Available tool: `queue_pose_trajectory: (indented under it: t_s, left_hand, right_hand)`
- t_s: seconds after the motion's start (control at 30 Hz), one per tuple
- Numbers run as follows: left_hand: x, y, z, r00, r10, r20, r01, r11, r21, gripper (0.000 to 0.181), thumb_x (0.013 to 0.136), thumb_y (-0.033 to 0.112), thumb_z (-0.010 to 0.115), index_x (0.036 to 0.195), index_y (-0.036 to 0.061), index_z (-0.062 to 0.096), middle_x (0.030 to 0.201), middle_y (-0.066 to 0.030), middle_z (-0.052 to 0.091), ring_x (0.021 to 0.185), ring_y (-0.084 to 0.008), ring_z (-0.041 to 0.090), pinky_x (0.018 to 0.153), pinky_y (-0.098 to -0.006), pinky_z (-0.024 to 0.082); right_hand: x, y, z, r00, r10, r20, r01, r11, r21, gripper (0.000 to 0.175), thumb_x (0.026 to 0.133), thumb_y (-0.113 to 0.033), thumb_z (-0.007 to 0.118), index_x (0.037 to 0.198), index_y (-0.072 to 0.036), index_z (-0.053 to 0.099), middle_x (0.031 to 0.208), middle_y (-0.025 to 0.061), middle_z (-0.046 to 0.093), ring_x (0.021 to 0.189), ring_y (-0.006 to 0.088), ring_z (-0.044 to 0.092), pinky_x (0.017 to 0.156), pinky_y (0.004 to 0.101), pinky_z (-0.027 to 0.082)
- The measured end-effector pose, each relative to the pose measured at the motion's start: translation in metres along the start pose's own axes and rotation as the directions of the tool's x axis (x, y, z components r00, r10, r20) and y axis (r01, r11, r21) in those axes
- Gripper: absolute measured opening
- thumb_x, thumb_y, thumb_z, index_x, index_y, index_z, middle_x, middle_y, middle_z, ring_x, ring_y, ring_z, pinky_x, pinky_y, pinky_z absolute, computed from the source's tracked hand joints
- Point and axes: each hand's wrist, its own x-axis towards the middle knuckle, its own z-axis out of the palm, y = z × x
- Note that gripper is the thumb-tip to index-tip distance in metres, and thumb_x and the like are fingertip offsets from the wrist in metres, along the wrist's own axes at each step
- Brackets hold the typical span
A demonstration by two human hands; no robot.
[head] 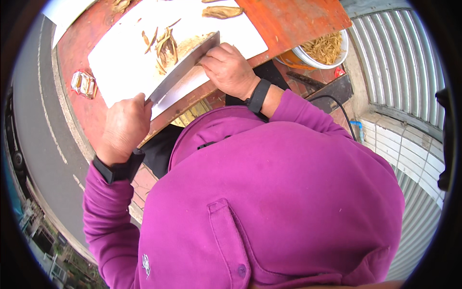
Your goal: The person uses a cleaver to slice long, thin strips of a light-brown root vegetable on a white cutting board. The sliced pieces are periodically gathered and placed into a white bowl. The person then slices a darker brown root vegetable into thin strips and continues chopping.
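Observation:
A wide-bladed knife point(187, 65) stands on edge, slanting across a white cutting board point(126, 54). My left hand point(126, 124) is closed around its handle at the near left end. At the far right end, the fingers of my right hand point(231, 72) pinch the blade near its tip. Just beyond the blade lies a small heap of brown dried strips point(166, 45), with pale crumbs point(189, 44) scattered along the steel. A larger wrinkled dried piece point(222, 12) rests near the board's far edge. The blade hides part of the board.
The board lies on a worn red wooden table point(306, 18). A clear wrapped packet point(84, 85) sits at its left. Below the right edge stands a white-rimmed bucket point(334, 65) of cut strips. A black cable point(337, 103) hangs nearby; corrugated metal point(400, 61) rises at right.

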Motion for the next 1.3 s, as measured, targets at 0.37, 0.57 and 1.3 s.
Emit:
queue_pose_trajectory:
  t_s: [0.37, 0.57, 1.3]
  left_hand:
    - [-0.003, 0.011, -0.004, 0.998, -0.050, 0.042, 0.054, 0.993, -0.101, 0.019, 0.084, 0.013, 0.063, 0.075, -0.0041, 0.060, 0.066, -0.0253, 0.060, 0.066, -0.0432, 0.061, 0.062, -0.0476, 0.049]
    - [-0.006, -0.001, 0.012, 0.970, -0.220, -0.100, 0.167, 0.910, -0.380, 0.023, 0.086, 0.014, 0.063, 0.083, -0.0083, 0.063, 0.073, -0.0256, 0.064, 0.068, -0.0416, 0.064, 0.060, -0.0432, 0.050]
    - [-0.024, -0.015, 0.006, 0.954, -0.299, -0.027, 0.283, 0.926, -0.250, 0.024, 0.084, 0.019, 0.064, 0.079, -0.0040, 0.065, 0.071, -0.0267, 0.061, 0.069, -0.0423, 0.063, 0.061, -0.0463, 0.050]
  right_hand:
    - [0.001, 0.000, 0.000, 0.999, 0.018, -0.033, -0.015, 0.996, 0.093, 0.004, 0.073, -0.008, 0.063, 0.076, -0.010, 0.061, 0.079, 0.0019, 0.055, 0.080, 0.0229, 0.054, 0.071, 0.0339, 0.046]
    - [0.009, 0.004, -0.015, 0.983, -0.043, 0.176, 0.028, 0.996, 0.086, 0.012, 0.074, -0.004, 0.068, 0.085, -0.005, 0.066, 0.086, 0.0064, 0.060, 0.084, 0.0251, 0.057, 0.077, 0.0346, 0.049]
    - [0.034, 0.020, -0.029, 0.962, 0.272, 0.004, -0.272, 0.959, 0.079, 0.010, 0.080, -0.006, 0.066, 0.090, -0.005, 0.064, 0.086, 0.0109, 0.061, 0.080, 0.0279, 0.061, 0.070, 0.0329, 0.051]
